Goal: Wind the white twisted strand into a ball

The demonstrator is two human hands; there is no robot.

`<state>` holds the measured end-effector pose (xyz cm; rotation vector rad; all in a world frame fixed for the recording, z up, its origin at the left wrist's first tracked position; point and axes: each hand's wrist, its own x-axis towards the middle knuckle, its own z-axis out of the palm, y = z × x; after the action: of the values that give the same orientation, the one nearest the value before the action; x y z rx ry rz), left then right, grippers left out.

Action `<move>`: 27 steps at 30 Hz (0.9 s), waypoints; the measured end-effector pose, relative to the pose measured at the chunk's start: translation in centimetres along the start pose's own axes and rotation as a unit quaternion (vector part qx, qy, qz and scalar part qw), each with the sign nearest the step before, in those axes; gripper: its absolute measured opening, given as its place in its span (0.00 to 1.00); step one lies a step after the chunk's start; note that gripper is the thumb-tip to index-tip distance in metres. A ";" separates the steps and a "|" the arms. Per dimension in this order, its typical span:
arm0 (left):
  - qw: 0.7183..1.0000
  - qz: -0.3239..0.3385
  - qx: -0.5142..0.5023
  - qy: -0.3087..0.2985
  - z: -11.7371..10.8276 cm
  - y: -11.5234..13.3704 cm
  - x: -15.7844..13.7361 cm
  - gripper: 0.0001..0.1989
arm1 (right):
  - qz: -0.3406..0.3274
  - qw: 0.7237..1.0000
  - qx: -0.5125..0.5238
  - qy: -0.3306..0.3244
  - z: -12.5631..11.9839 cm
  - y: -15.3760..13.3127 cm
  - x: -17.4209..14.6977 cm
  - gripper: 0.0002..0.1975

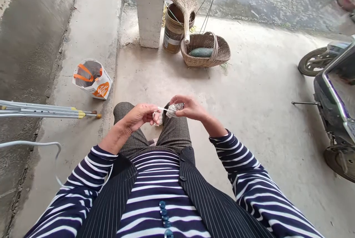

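Note:
Above my knees, my left hand (141, 115) pinches a thin white cord (164, 109) between thumb and fingers. The cord runs across to my right hand (190, 107), whose fingers are closed round a crumpled white bundle (175, 109). That bundle looks like gathered cord or thin cloth, but its exact kind is too small to tell. Both hands are close together, with a short stretch of cord between them. Something whitish shows just below my left fingertips, partly hidden by the hand.
A white and orange bag (93, 79) stands ahead on the left, with crutches (50, 110) nearer me. Beside a pillar (151, 9) are a bucket (173, 33), a straw broom (187, 10) and a wicker basket (220, 51) holding a green gourd (201, 52). A scooter (330, 101) is parked right.

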<state>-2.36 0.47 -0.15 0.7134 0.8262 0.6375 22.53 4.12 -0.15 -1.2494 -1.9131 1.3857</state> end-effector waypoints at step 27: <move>0.991 -0.097 0.090 0.004 0.1 -2.4 -1.2 0.22 | -0.180 0.929 -0.288 0.148 1.3 0.3 0.1 0.19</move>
<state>-2.37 -1.88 -1.40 0.7829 0.9562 0.3934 21.52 3.61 -0.91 -1.1770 -2.2524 0.4253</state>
